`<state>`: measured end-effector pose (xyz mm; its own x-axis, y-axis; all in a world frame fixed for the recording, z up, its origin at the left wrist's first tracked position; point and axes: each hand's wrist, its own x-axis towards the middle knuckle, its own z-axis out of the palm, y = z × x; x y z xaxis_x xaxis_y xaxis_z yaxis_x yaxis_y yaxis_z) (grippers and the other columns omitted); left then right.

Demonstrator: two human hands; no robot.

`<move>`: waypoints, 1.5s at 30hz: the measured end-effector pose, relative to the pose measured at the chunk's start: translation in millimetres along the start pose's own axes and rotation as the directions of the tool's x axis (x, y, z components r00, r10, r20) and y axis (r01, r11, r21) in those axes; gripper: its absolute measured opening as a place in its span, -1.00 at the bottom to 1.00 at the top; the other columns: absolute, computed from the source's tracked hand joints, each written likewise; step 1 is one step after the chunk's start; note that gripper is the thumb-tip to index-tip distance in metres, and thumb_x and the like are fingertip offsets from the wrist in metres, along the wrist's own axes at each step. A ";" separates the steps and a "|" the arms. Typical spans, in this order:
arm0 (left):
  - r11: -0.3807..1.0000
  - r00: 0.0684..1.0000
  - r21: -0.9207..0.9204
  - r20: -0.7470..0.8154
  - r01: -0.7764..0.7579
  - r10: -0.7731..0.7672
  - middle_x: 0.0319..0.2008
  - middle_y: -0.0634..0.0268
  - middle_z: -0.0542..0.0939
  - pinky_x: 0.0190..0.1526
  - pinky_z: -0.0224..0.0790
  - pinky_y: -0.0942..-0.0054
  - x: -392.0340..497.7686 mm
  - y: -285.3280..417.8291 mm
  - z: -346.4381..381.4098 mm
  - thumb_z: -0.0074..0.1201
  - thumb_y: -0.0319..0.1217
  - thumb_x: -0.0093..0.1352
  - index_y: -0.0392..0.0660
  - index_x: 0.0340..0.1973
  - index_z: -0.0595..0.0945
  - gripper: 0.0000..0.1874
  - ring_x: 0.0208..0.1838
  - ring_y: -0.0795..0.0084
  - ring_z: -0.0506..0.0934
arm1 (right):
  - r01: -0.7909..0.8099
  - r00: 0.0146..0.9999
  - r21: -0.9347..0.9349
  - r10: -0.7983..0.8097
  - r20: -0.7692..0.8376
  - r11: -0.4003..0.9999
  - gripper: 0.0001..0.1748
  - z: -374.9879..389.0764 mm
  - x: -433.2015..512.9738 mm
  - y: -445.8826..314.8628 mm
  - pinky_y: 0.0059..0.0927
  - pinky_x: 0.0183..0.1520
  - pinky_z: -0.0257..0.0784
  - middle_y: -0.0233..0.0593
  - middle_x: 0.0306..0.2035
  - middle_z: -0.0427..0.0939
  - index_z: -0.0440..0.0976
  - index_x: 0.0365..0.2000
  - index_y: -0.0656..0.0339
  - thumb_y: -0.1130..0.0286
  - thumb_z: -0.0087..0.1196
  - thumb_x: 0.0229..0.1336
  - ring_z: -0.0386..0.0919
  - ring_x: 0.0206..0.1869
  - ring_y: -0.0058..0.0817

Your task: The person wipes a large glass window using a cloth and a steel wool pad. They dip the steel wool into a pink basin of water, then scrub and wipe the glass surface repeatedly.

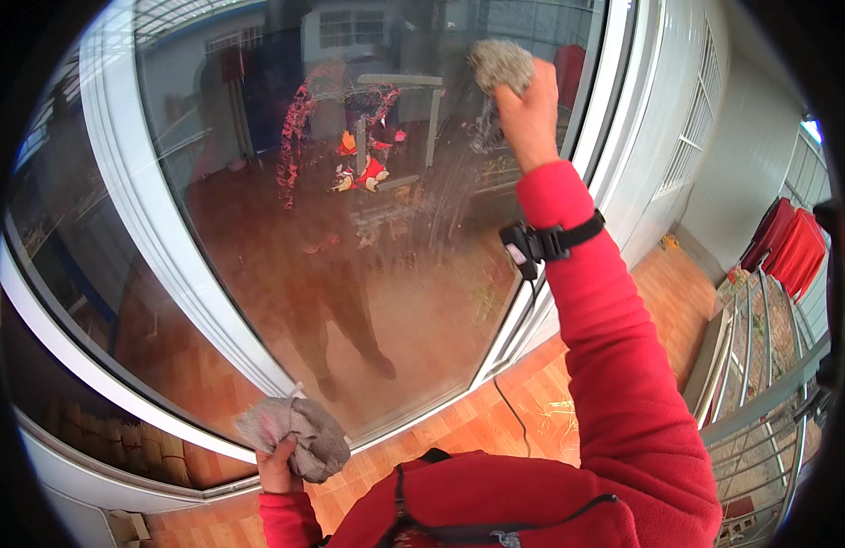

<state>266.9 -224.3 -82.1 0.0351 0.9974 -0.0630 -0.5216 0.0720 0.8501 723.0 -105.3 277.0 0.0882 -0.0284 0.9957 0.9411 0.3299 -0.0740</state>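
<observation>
Raised to the upper right of the glass pane (pixel 422 301), my right hand (pixel 532 116) grips a grey-brown scrubbing pad (pixel 501 65) that lies against or very near the glass. A wet, foamy smear shows just beneath it. Down at the lower left, my left hand (pixel 278 466) holds a bunched grey cloth (pixel 316 438) in front of the white door frame. Torn remains of a red and gold sticker (pixel 360 171) cling to the middle of the pane, with strips of old tape residue (pixel 432 130) around them. Cloudy streaks cover much of the glass.
White frame posts (pixel 182 226) edge the pane. Metal railing (pixel 751 329) runs along the right, with red cloth (pixel 795 246) hung beyond it. A thin black cable (pixel 515 411) hangs from a strapped device (pixel 525 250) on my right forearm. Straw bits (pixel 559 414) lie on the wood-patterned floor.
</observation>
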 end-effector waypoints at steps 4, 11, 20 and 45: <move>0.999 0.997 -0.045 0.068 -0.022 0.025 0.06 0.21 0.66 0.18 0.49 0.27 0.0 3.7 -0.5 0.16 -0.64 0.32 -0.23 0.19 0.57 -0.51 0.11 0.27 0.62 | 0.428 0.886 0.054 -0.431 0.170 0.902 -0.59 39.5 -53.7 -78.0 -0.11 -0.09 0.34 -0.15 -0.17 0.50 0.51 -0.26 0.18 0.56 0.22 -0.30 0.43 -0.10 -0.06; 0.997 0.997 -0.021 -0.043 -0.072 0.072 0.16 0.20 0.61 0.25 0.44 0.25 -18.6 19.1 -41.5 0.15 -0.64 0.33 -0.21 0.26 0.51 -0.46 0.18 0.25 0.58 | 0.563 0.741 0.091 -0.551 0.385 0.821 -0.57 34.0 -27.3 -112.8 -0.10 -0.02 0.37 -0.20 -0.11 0.52 0.51 -0.21 0.13 0.53 0.25 -0.24 0.46 -0.09 -0.09; 0.996 0.996 -0.016 -0.019 -0.092 0.092 0.12 0.22 0.63 0.23 0.46 0.27 -26.2 30.3 -53.6 0.16 -0.62 0.35 -0.19 0.23 0.54 -0.50 0.15 0.28 0.60 | 0.635 0.700 -0.048 -0.547 0.459 0.771 -0.55 36.7 -81.1 -111.2 -0.11 -0.07 0.36 -0.31 -0.13 0.45 0.49 -0.20 0.01 0.44 0.30 -0.24 0.39 -0.12 -0.20; 0.997 0.995 -0.073 -0.094 0.003 -0.010 0.10 0.18 0.64 0.23 0.47 0.24 -52.3 -19.5 -31.5 0.12 -0.67 0.30 -0.23 0.24 0.52 -0.45 0.14 0.21 0.61 | 0.524 0.763 0.005 -0.472 0.441 0.852 -0.47 9.9 -84.1 -99.9 -0.09 -0.11 0.31 -0.21 -0.09 0.51 0.50 -0.13 0.10 0.60 0.17 -0.28 0.39 -0.11 -0.07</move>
<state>248.5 -278.0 -111.9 -0.0402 0.9919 -0.1207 -0.5827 0.0749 0.8092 618.4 -126.5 201.2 -0.5211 0.2386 0.8195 0.8461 0.2708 0.4591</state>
